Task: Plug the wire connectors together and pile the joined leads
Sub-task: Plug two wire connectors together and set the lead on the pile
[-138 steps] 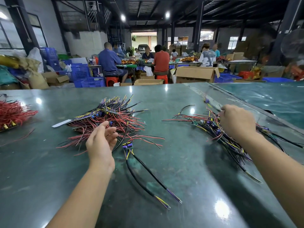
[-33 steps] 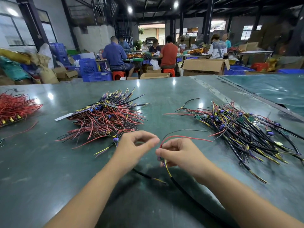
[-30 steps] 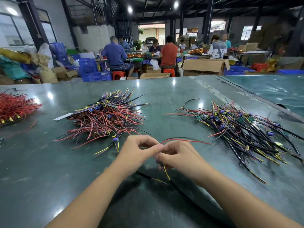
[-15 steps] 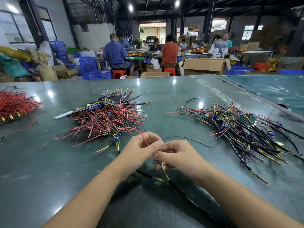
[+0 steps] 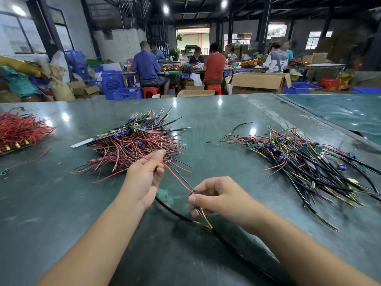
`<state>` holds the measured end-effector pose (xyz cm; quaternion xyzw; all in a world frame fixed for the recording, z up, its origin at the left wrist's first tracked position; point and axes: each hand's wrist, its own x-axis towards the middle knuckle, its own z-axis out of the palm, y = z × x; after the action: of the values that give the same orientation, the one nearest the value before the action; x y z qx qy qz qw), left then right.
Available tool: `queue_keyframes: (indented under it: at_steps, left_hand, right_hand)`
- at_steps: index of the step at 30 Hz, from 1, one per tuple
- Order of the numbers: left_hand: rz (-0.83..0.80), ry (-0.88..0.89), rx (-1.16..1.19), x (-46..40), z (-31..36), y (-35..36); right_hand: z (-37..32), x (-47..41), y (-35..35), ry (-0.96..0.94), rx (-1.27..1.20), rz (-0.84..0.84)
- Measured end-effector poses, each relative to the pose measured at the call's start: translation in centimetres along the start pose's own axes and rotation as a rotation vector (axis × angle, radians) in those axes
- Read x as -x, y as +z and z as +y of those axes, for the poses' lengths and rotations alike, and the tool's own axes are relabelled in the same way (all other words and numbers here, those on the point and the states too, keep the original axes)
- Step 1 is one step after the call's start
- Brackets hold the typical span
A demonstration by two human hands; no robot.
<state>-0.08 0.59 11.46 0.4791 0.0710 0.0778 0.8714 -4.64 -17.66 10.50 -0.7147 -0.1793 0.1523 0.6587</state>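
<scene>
My right hand (image 5: 219,200) pinches a small blue connector (image 5: 193,194) from which a black sheathed cable (image 5: 231,243) with yellow and purple cores runs down toward me. A thin red and black lead (image 5: 177,179) stretches from that connector up to my left hand (image 5: 145,179), which pinches its far end between thumb and fingers. Behind my left hand lies a heap of red and black leads (image 5: 132,147). On the right lies a pile of black cables with blue connectors (image 5: 309,168).
A bundle of red wires (image 5: 18,131) lies at the table's left edge. The glossy green table (image 5: 61,213) joins a second table (image 5: 340,112) at the right. Beyond it people sit at benches among cardboard boxes (image 5: 259,82) and blue crates (image 5: 115,83).
My hands, pressed together half a second ago, have drawn apart. My left hand has risen toward the red heap, pulling the red and black lead taut from the connector.
</scene>
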Motion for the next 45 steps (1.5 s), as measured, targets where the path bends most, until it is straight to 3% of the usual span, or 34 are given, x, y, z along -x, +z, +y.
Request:
queue_keyframes:
  at_steps: [5,12,15,18,21,23,28,35,45]
  left_hand:
    - [0.102,0.004,0.131,-1.1,0.6,-1.0]
    - [0.103,0.001,0.189,-1.4,0.9,-1.1]
    - [-0.062,-0.117,0.166,-0.5,1.3,-0.8]
    - [-0.322,-0.269,-0.084,1.1,0.7,-0.1]
    - [-0.525,-0.195,-0.465,2.2,-0.6,0.6]
    - [-0.602,-0.111,-0.583,2.6,-1.6,0.9]
    - [-0.519,0.002,-0.474,2.6,-2.3,1.1]
    - [-0.056,-0.039,-0.012,0.9,-0.3,1.3]
    - [0.080,-0.051,0.180,-0.6,1.6,-0.2]
  right_hand:
    - [-0.2,0.1,-0.1,0.007,0.010,-0.009]
    - [-0.2,0.1,-0.1,0.012,0.021,0.010]
    - [-0.3,0.2,-0.3,0.008,0.035,0.061]
    - [-0.3,0.2,-0.4,-0.003,0.029,0.113]
    - [-0.5,0.2,-0.4,-0.041,0.023,0.119]
    - [-0.5,0.2,-0.4,-0.057,0.021,0.100]
    - [-0.4,0.0,-0.3,-0.069,-0.012,0.074]
    - [-0.4,-0.4,0.0,-0.042,-0.050,-0.004]
    - [-0.7,-0.1,-0.1,-0.046,-0.001,-0.071]
